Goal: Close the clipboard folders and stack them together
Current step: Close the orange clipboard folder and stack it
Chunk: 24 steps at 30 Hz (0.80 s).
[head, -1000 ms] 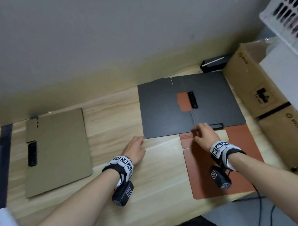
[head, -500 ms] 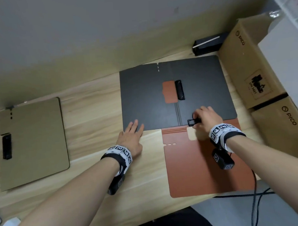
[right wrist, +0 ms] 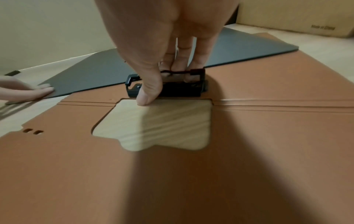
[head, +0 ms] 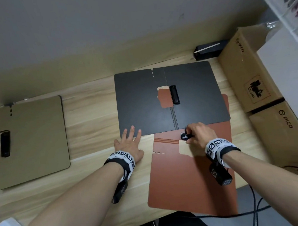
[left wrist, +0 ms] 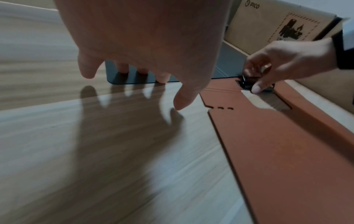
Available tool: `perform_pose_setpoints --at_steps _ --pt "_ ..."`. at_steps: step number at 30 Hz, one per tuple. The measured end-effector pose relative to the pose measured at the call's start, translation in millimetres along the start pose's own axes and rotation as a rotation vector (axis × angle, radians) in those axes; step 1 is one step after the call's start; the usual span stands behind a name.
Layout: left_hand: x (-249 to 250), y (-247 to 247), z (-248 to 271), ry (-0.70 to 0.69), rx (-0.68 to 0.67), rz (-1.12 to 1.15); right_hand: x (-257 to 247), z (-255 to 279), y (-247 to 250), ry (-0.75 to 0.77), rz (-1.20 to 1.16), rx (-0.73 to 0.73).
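Observation:
A black clipboard folder (head: 143, 102) lies spread open and flat at the back of the desk, overlapping an open brown folder (head: 191, 179) that reaches the front edge. My left hand (head: 129, 143) lies flat with straight fingertips (left wrist: 141, 71) on the black folder's near left corner. My right hand (head: 198, 134) pinches the brown folder's black clip (right wrist: 172, 84), thumb (right wrist: 147, 97) at its near side and fingers behind it. A tan folder (head: 32, 139) lies closed at the far left with its own clip (head: 5, 143).
Two cardboard boxes (head: 248, 69) stand along the right side, close to both open folders. A black box (head: 209, 49) sits at the back by the wall. A white crate (head: 285, 0) is at the top right. A cable (head: 253, 208) hangs off the front edge.
My left hand slid forward from the bare desk onto the black folder's near corner. My right hand stayed on the brown folder's clip, which now sits further out from under the black folder.

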State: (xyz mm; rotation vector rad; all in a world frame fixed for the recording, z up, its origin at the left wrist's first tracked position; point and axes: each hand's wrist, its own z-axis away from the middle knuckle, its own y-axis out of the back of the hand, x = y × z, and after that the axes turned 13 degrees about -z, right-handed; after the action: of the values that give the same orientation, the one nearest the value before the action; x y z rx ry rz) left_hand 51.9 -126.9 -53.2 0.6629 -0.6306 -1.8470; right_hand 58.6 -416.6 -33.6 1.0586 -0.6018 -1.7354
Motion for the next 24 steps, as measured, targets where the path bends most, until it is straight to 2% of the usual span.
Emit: perform_pose_setpoints --at_steps 5,10,17,24 --pt "3.8 2.8 -7.7 0.034 0.036 -0.031 1.2 4.2 -17.7 -0.024 -0.036 -0.015" --pt "2.4 1.2 -9.7 0.037 0.058 -0.049 1.5 0.5 -17.7 0.032 0.093 0.014" --pt "1.9 -3.1 -10.0 0.035 0.103 -0.033 -0.9 7.5 -23.3 0.044 0.1 0.067" --pt "-3.0 -9.2 -12.4 0.01 0.176 -0.019 -16.1 23.3 -44.6 -0.103 0.113 0.068"
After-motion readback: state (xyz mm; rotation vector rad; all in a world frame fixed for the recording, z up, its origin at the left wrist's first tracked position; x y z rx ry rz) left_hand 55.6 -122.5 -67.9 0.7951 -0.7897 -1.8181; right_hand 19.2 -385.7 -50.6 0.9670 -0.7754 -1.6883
